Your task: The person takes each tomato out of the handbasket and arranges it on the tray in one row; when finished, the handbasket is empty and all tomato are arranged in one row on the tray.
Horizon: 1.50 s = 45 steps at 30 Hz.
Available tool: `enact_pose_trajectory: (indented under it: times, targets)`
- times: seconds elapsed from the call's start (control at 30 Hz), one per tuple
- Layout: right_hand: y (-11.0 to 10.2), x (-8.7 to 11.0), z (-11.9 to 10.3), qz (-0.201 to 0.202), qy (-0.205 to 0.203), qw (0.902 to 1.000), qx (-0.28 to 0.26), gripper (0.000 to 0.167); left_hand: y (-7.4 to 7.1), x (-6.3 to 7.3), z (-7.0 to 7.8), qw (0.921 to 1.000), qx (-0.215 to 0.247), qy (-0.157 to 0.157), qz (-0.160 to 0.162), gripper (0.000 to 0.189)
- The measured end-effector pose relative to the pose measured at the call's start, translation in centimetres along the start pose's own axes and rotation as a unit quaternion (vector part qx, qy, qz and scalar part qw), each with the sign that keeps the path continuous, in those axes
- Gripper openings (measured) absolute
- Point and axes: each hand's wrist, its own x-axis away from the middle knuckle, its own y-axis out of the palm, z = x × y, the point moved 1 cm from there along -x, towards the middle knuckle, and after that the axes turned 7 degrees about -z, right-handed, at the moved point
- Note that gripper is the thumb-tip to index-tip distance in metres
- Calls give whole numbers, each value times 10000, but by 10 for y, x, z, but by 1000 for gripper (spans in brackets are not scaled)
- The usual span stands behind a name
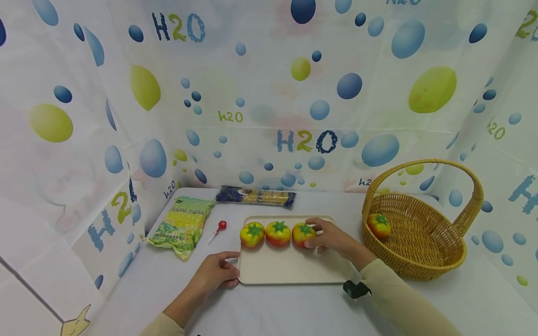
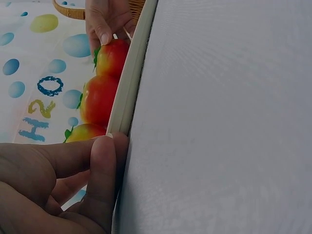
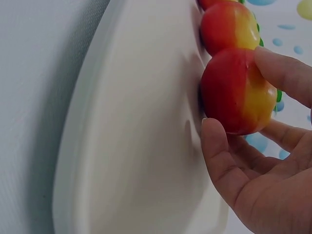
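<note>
Three red-and-yellow tomatoes with green leafy tops stand side by side along the back of a cream tray (image 1: 290, 270): the left tomato (image 1: 252, 234), the middle tomato (image 1: 278, 234) and the right tomato (image 1: 303, 234). My right hand (image 1: 332, 238) holds the right tomato, its thumb and forefinger on opposite sides in the right wrist view. At the tray's left rim is my left hand (image 1: 214, 274), pinching the edge between thumb and fingers. Another tomato (image 1: 379, 226) lies inside the wicker basket (image 1: 414, 261), against its left wall.
Left of the tray lies a red lollipop (image 1: 221, 226), with a yellow-green packet (image 1: 182, 226) beyond it. A long blue-and-yellow pasta packet (image 1: 256, 196) lies behind the tray. The basket, with its tall arched handle, stands at the right. Patterned curtains enclose the table.
</note>
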Motion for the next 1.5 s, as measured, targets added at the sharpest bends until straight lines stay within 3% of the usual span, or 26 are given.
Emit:
enact_pose_trajectory:
  times: [0.5,0.73,0.93,1.07,1.23,1.4,1.5]
  targets:
    - [-5,7,0,53,-65,9998,180,81,0,1,2,9998,-63,15,-164,57]
    - [-21,28,-11,209,-232,9979,561,81,-1,1,3,9998,-126,39,-128,58]
    - [-40,61,-21,182,-444,9961,745,78,-1,1,2,9998,-142,48,-147,56]
    - [-57,86,-29,264,-556,9945,853,70,-2,1,1,9997,-174,22,-155,57]
    - [-93,115,-30,449,-755,9920,910,60,-2,0,2,9998,-156,37,-129,57]
    - [-138,132,-24,494,-1034,9904,778,55,-2,1,2,9998,-156,60,-101,58]
    - [-162,137,-21,490,-947,9917,714,54,-2,0,2,9998,-149,58,-104,57]
